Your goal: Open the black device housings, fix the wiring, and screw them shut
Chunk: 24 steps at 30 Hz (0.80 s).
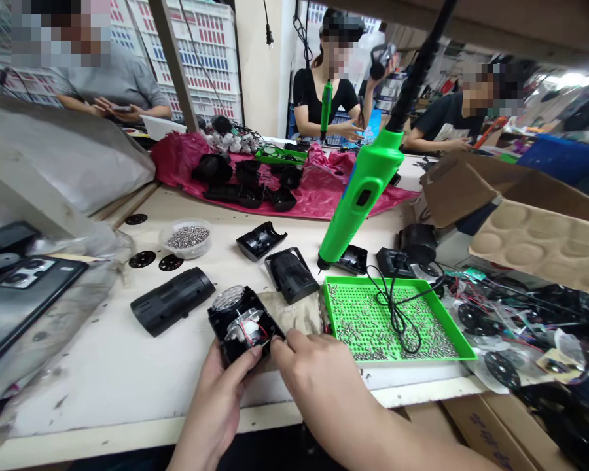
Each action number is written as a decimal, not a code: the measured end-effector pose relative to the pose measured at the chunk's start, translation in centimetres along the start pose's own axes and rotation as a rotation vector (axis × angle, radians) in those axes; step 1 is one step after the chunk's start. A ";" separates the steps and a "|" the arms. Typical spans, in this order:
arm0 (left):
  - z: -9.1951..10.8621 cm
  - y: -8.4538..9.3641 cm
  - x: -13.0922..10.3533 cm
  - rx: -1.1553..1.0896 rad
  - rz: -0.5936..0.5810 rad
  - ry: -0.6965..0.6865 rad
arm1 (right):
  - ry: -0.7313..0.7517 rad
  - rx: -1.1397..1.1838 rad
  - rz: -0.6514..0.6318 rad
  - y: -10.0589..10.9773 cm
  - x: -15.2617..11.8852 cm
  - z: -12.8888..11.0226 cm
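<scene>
My left hand [220, 391] is closed around a black plastic housing half [219, 327], held tilted just above the bench front. Inside it sit a motor [248, 329] with red wires and a round clear lens-like disc [228, 298]. My right hand [307, 360] is closed at the housing's right edge, thumb and forefinger pinched together; what is between them is hidden. Left of the housing lies a black curved shell [173, 301], and behind it another black shell [292, 273]. A green electric screwdriver [360, 193] hangs tip down to the right, apart from both hands.
A green tray [373, 327] of small screws, with a black cable [397, 314] across it, stands at right. Behind are a tub of screws [187, 239] and pink sheeting [319, 190] with black parts. Wired parts and a carton [535, 196] crowd the right. Several people sit across the bench.
</scene>
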<state>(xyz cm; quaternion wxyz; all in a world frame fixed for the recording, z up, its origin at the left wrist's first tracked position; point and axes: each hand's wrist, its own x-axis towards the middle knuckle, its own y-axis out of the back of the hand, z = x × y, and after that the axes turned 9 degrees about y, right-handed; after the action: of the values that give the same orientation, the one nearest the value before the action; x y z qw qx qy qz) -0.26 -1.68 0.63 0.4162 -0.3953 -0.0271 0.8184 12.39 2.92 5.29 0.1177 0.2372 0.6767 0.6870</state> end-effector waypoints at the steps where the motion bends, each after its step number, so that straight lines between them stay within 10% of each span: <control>1: 0.1 0.1 0.0 -0.013 0.007 0.003 | 0.015 -0.008 -0.021 0.1 0.3 -0.1; 18: -0.8 2.3 0.0 -0.255 -0.224 -0.007 | -0.104 0.536 0.125 -0.5 -1.7 1.1; 24: 0.0 2.3 0.0 -0.473 -0.334 0.035 | -0.190 0.108 0.217 -1.1 0.8 5.3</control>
<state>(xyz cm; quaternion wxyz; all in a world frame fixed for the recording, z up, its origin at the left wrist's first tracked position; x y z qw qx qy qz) -1.80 -3.18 -0.29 0.4419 -0.4853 -0.2746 0.7027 14.07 8.04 4.18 0.0935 0.3790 0.6689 0.6326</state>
